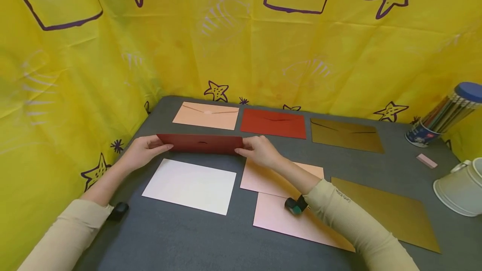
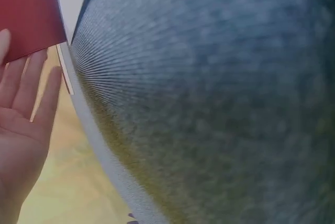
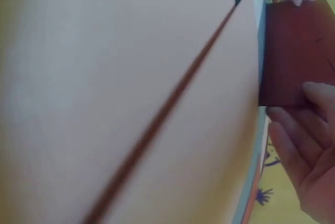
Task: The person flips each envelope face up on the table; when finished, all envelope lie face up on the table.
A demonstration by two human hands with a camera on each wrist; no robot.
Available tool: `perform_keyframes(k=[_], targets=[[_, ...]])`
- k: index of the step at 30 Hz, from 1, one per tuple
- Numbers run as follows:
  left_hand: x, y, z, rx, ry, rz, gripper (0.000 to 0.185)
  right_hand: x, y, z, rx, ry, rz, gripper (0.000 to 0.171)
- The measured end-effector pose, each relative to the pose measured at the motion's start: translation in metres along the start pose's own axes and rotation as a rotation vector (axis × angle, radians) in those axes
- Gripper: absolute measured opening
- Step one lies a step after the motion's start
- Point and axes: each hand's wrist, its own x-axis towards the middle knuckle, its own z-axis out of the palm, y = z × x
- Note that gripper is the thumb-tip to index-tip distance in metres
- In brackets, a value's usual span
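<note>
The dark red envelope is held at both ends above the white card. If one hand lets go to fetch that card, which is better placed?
Left, probably. The left hand pinches the dark red envelope directly above the white card. The right hand grips the other end, over the pink sheets, farther from the card.

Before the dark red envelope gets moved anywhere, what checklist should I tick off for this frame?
1. Both ends held: left hand and right hand each pinch an end of the dark red envelope: ok.
2. Envelope off the table: appears lifted, tilted toward the camera: ok.
3. Flap closed: cannot tell.
4. White sheet below lies flat and uncovered: ok.
5. Right forearm clear of papers: it hangs over the pink sheets; contact cannot tell.
6. Pencil cup well away from the hands: ok.
</note>
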Motion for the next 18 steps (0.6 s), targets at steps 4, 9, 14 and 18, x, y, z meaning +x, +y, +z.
perform_keyframes(k=[4,9,14,18], targets=[[0.0,-0.004,0.001,0.001,-0.025,-0.017,0.036,-0.001,0.003,0.001,-0.009,-0.037,0.017,0.01],[0.0,-0.004,0.0,-0.05,-0.043,-0.061,0.038,0.002,0.002,0.003,0.08,-0.058,0.083,0.014],[0.002,-0.004,-0.001,-0.155,-0.034,-0.148,0.046,0.005,0.0,0.006,0.192,-0.087,0.196,0.016],[0.003,-0.005,-0.004,-0.129,-0.021,-0.219,0.061,0.009,-0.003,0.01,0.281,-0.105,0.287,0.022]])
